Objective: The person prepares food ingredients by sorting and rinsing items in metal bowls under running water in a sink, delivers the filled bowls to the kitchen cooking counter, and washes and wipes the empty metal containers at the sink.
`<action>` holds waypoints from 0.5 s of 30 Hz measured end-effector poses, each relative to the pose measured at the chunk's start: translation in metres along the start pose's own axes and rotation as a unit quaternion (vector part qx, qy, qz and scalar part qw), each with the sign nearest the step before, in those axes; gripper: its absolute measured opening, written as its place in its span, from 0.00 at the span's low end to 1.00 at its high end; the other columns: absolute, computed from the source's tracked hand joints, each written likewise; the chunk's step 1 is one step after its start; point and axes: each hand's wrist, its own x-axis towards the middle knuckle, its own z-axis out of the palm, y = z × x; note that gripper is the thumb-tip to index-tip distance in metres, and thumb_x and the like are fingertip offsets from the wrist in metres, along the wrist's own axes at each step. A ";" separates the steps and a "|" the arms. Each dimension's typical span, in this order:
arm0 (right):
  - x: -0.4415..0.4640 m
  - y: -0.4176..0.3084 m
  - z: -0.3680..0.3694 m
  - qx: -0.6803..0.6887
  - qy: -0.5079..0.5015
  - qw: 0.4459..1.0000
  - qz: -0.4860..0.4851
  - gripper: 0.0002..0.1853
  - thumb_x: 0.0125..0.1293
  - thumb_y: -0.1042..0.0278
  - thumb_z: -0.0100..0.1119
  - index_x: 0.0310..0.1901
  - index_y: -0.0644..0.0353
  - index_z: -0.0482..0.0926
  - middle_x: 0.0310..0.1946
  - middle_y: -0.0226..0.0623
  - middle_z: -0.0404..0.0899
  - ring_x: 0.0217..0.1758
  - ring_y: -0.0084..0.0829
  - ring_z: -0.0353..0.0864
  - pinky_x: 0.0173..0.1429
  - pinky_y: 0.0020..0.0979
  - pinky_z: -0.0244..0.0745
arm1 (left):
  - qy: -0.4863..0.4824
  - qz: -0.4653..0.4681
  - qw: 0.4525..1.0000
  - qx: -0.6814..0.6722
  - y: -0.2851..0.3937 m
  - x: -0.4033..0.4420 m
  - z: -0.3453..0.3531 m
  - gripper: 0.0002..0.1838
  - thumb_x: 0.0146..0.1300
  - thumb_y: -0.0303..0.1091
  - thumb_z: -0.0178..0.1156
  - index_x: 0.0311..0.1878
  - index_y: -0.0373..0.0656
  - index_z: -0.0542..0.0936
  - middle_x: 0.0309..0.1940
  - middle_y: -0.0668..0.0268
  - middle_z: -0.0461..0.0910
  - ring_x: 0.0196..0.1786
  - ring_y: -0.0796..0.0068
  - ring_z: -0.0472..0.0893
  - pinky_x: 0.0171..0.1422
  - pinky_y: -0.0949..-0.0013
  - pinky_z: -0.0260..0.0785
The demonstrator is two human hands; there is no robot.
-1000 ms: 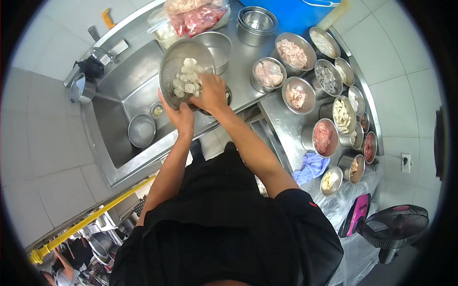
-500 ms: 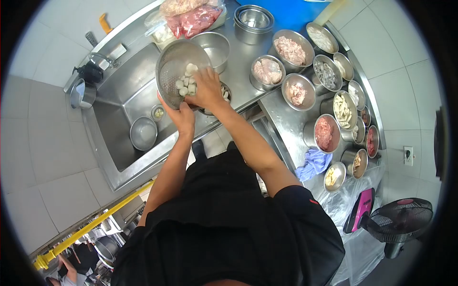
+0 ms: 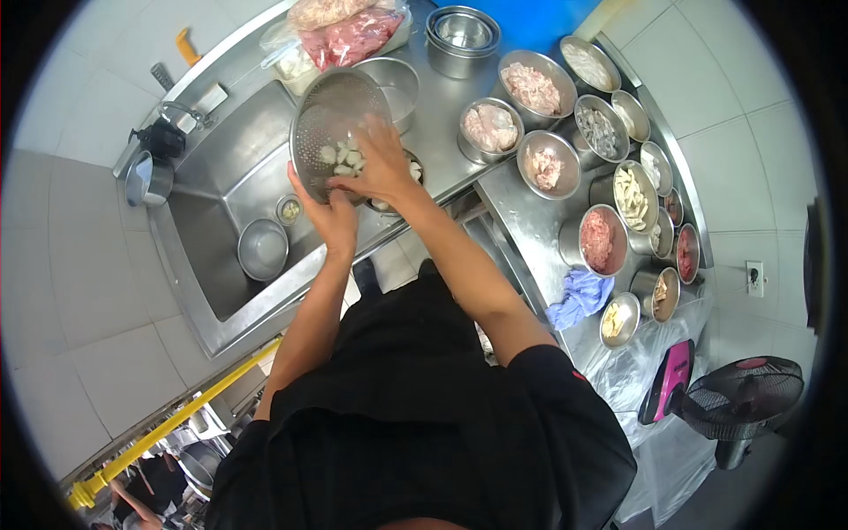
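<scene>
My left hand grips the near edge of a metal colander, which is tilted toward me above the sink's right edge. Inside it lie several pale, roundish food pieces; I cannot tell their kind. My right hand reaches into the colander from the right with its fingers stretched out, beside the pieces. Partly hidden under my right hand and the colander, a metal bowl on the counter edge shows some white pieces. Behind the colander stands a wide metal pot.
The sink holds a metal bowl and a small strainer. Bagged meat sits at the back. Several metal containers of meat crowd the right counter, near a blue cloth. A fan stands far right.
My right hand has shifted slightly and its fingers have straightened. Fewer pale pieces show in the colander, and they lie lower and closer together. More white shows in the bowl below.
</scene>
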 end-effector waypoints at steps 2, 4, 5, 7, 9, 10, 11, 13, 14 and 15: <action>0.002 0.005 0.009 -0.028 -0.002 0.998 -0.051 0.29 0.40 0.57 0.68 0.47 0.60 0.75 0.46 0.48 0.70 0.53 0.45 0.69 0.63 0.42 0.56 | -0.001 -0.009 0.999 -0.035 0.001 -0.003 0.004 0.43 0.44 0.13 0.40 0.70 0.37 0.47 0.64 0.51 0.57 0.65 0.60 0.61 0.69 0.66 0.51; -0.010 0.021 0.024 -0.049 -0.123 0.991 -0.019 0.23 0.40 0.57 0.68 0.39 0.57 0.78 0.39 0.41 0.74 0.48 0.43 0.70 0.54 0.41 0.61 | 0.005 -0.017 0.997 -0.073 -0.005 -0.002 0.006 0.43 0.44 0.13 0.40 0.70 0.36 0.47 0.64 0.51 0.57 0.66 0.59 0.61 0.69 0.65 0.51; -0.013 0.016 0.019 -0.055 -0.091 0.994 -0.019 0.18 0.40 0.58 0.67 0.33 0.58 0.79 0.34 0.38 0.74 0.45 0.42 0.71 0.51 0.40 0.61 | 0.002 0.023 0.999 -0.022 -0.008 -0.002 0.003 0.43 0.44 0.14 0.40 0.70 0.35 0.48 0.64 0.50 0.56 0.67 0.57 0.59 0.70 0.63 0.49; -0.024 0.016 0.013 -0.059 -0.060 0.996 -0.015 0.17 0.41 0.58 0.67 0.32 0.59 0.79 0.34 0.40 0.73 0.44 0.42 0.70 0.52 0.41 0.60 | 0.004 0.059 0.998 0.031 -0.015 -0.002 -0.004 0.43 0.43 0.14 0.41 0.70 0.35 0.48 0.65 0.49 0.55 0.68 0.55 0.58 0.71 0.62 0.48; -0.035 0.018 0.009 -0.064 -0.028 0.998 -0.010 0.17 0.41 0.59 0.66 0.32 0.60 0.78 0.33 0.41 0.72 0.43 0.42 0.70 0.52 0.42 0.59 | 0.010 0.097 0.991 0.096 -0.009 0.001 -0.005 0.42 0.43 0.15 0.41 0.69 0.33 0.49 0.66 0.47 0.53 0.69 0.53 0.55 0.72 0.60 0.44; -0.037 0.019 0.008 -0.067 -0.010 0.998 -0.005 0.17 0.41 0.59 0.66 0.32 0.60 0.78 0.34 0.42 0.72 0.43 0.42 0.70 0.51 0.42 0.60 | 0.012 0.098 0.990 0.097 -0.008 0.004 -0.005 0.42 0.43 0.15 0.41 0.69 0.33 0.49 0.66 0.47 0.53 0.69 0.53 0.55 0.72 0.60 0.44; -0.040 0.019 0.006 -0.069 0.008 0.998 0.003 0.17 0.41 0.60 0.66 0.31 0.61 0.78 0.34 0.42 0.72 0.43 0.43 0.70 0.50 0.42 0.60 | 0.014 0.093 0.991 0.093 -0.009 0.006 -0.007 0.42 0.43 0.15 0.41 0.69 0.34 0.49 0.66 0.47 0.52 0.69 0.53 0.55 0.73 0.59 0.44; -0.038 0.018 0.007 -0.067 0.003 0.998 0.008 0.18 0.41 0.60 0.66 0.33 0.61 0.77 0.34 0.43 0.72 0.43 0.43 0.70 0.50 0.42 0.60 | 0.013 0.094 0.992 0.088 -0.008 0.011 -0.008 0.42 0.43 0.15 0.41 0.69 0.34 0.49 0.67 0.47 0.52 0.69 0.52 0.55 0.73 0.59 0.43; -0.034 0.015 0.005 -0.064 -0.004 0.998 0.013 0.19 0.40 0.60 0.67 0.34 0.61 0.77 0.35 0.43 0.72 0.43 0.43 0.70 0.50 0.42 0.60 | 0.018 0.098 0.991 0.085 -0.005 0.012 -0.008 0.42 0.43 0.15 0.41 0.69 0.34 0.49 0.66 0.47 0.52 0.69 0.52 0.55 0.73 0.59 0.43; -0.030 0.012 0.004 -0.064 0.000 0.998 0.015 0.19 0.40 0.60 0.67 0.34 0.61 0.77 0.35 0.43 0.72 0.43 0.43 0.70 0.50 0.42 0.60 | 0.023 0.102 0.991 0.082 -0.004 0.013 -0.009 0.42 0.43 0.15 0.41 0.69 0.34 0.49 0.66 0.48 0.53 0.70 0.53 0.55 0.73 0.60 0.43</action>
